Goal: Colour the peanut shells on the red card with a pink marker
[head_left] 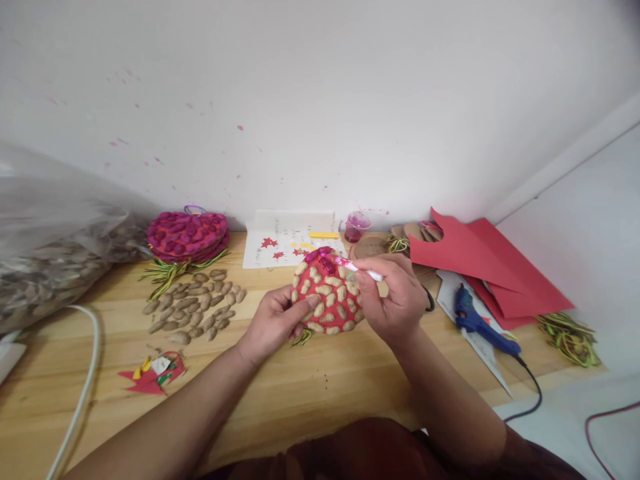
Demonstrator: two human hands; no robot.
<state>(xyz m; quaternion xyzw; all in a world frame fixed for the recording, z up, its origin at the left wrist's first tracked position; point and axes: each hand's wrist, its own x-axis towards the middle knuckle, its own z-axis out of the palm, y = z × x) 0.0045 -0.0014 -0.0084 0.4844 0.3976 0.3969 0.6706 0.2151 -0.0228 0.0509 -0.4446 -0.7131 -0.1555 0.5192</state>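
Note:
My left hand (278,321) grips the lower left edge of a red round craft piece (326,297) covered with glued peanut shells, holding it tilted above the wooden table (310,393). My right hand (395,300) is closed on a thin white brush (361,269) whose pink-stained tip rests on the shells at the piece's top, where a few are painted magenta. Green and yellow strands hang from the piece's bottom.
Loose peanut shells (195,303) lie at left. Behind them is a stack of magenta-painted pieces (187,235). A paint cup (357,227), paper with red stars (285,248), red card sheets (480,267), a blue glue gun (480,323) and a plastic bag of shells (45,253) surround the work.

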